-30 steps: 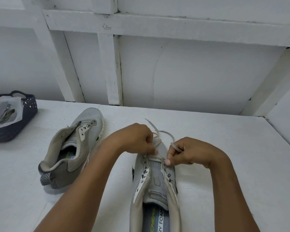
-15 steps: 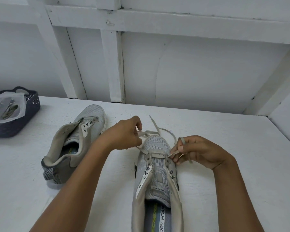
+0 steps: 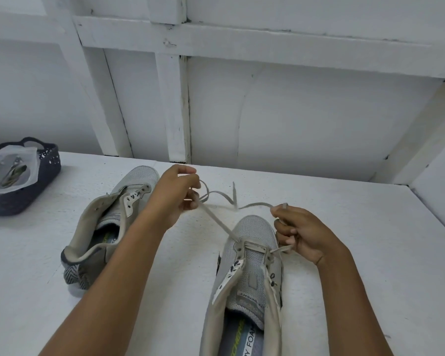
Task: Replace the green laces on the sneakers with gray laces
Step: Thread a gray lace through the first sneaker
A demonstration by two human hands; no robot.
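My left hand [image 3: 176, 199] pinches one run of the gray lace [image 3: 217, 222] up and left of the toe of the near sneaker [image 3: 252, 278], drawn taut from its front left eyelet. My right hand [image 3: 301, 235], just right of that toe, curls its fingers round the other run at the front right eyelet, and the slack loops on the table [image 3: 383, 227] beyond the toe. The lace crosses only that front pair of eyelets. The second sneaker [image 3: 113, 219] lies unlaced to the left, and farther left sits a dark basket [image 3: 49, 163] holding a clear bag [image 3: 10, 170].
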